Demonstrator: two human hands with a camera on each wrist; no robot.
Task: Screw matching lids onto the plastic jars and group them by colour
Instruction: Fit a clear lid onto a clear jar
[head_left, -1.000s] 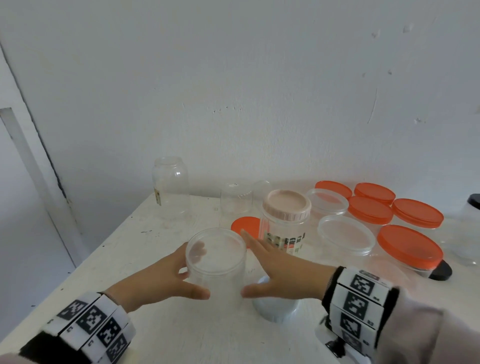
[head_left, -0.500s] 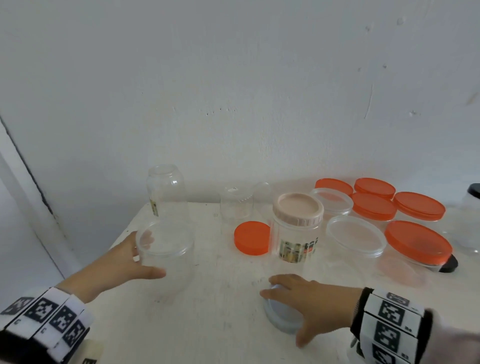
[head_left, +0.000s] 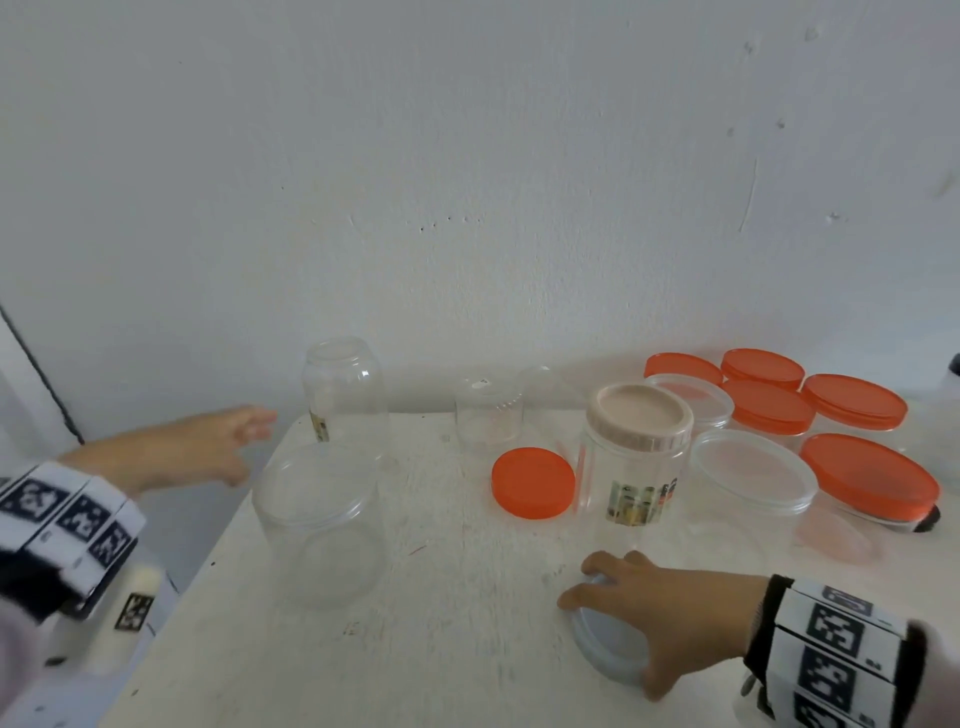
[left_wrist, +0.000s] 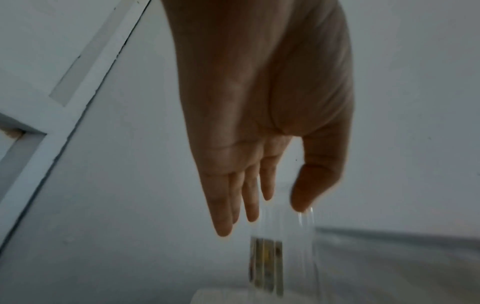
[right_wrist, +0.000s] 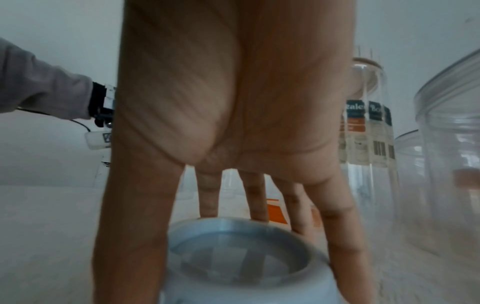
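Observation:
My right hand (head_left: 615, 618) grips a pale grey-white lid (head_left: 605, 649) lying on the white table (head_left: 457, 597) near the front; in the right wrist view the thumb and fingers (right_wrist: 259, 197) curl round the lid's rim (right_wrist: 233, 226). My left hand (head_left: 249, 447) hovers open at the table's far left corner, holding nothing, beside a tall clear bottle (head_left: 343, 395) with a small label (left_wrist: 265, 265). A wide clear jar (head_left: 319, 525) without a lid stands alone at the left. A loose orange lid (head_left: 533, 483) lies mid-table next to a jar with a pink lid (head_left: 639, 415).
At the back right stand several jars with orange lids (head_left: 870, 473) and two with clear lids (head_left: 753, 470). A small clear jar (head_left: 488, 415) stands by the wall. The table's left edge (head_left: 218, 545) is close to the wide jar.
My left hand carried the wide clear jar to the left, set it down, let go and moved on towards the bottle. My right hand dropped onto the pale lid and closed round it.

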